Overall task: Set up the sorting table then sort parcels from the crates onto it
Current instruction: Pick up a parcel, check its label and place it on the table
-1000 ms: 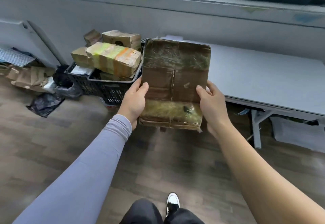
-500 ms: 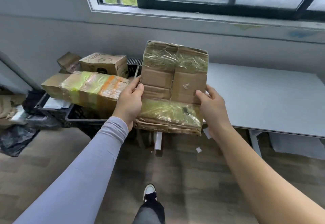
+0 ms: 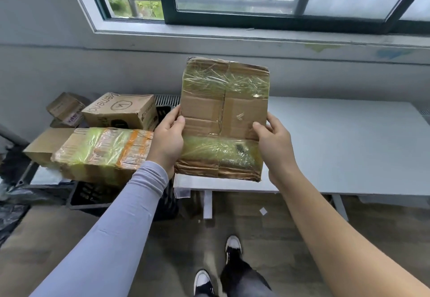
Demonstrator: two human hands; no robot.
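Observation:
I hold a flat brown cardboard parcel with bands of yellowish tape upright in front of me, above the left end of the white sorting table. My left hand grips its left edge and my right hand grips its right edge, thumbs on the face. To the left, black crates hold several more parcels, among them a long one wrapped in yellow and orange tape and a printed brown box.
The table stands under a window against a grey wall. Dark bags lie on the wooden floor at far left. My feet stand just before the table's front edge. A small scrap of paper lies under the table.
I have stepped closer to the table, and the view has tilted up to show the window. The parcel stays upright in both hands and now hangs over the table's left end.

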